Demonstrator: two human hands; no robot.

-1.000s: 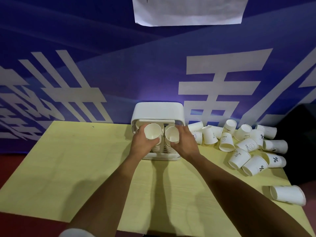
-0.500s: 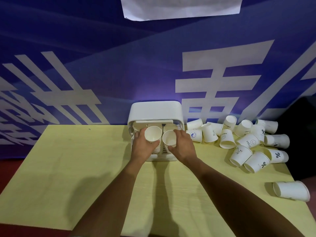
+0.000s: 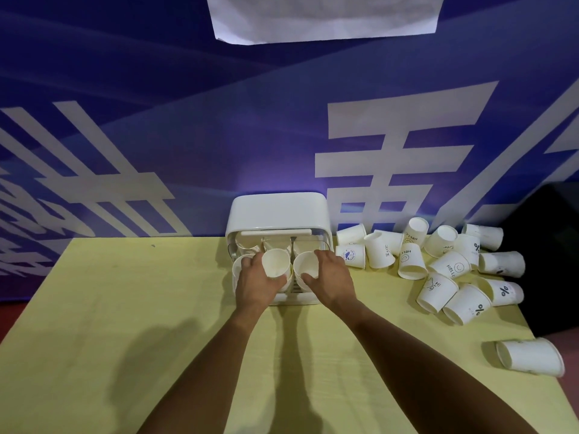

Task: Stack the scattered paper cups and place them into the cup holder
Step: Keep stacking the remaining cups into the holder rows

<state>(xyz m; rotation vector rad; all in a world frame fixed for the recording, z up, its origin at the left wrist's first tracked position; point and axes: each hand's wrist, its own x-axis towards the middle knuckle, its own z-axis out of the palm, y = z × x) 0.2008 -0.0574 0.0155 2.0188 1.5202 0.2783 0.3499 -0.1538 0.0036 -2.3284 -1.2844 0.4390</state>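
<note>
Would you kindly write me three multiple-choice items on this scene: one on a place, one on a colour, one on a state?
1. Where do the loose cups lie from the holder? A. Left B. Right C. On top
2. What colour is the table? A. Yellow B. Red C. Black
3. What does the left hand do? A. Lies flat B. Grips a cup C. Hangs idle
1 B: they pile at its right. 2 A: its top is pale yellow. 3 B: fingers curl round the cup.
</note>
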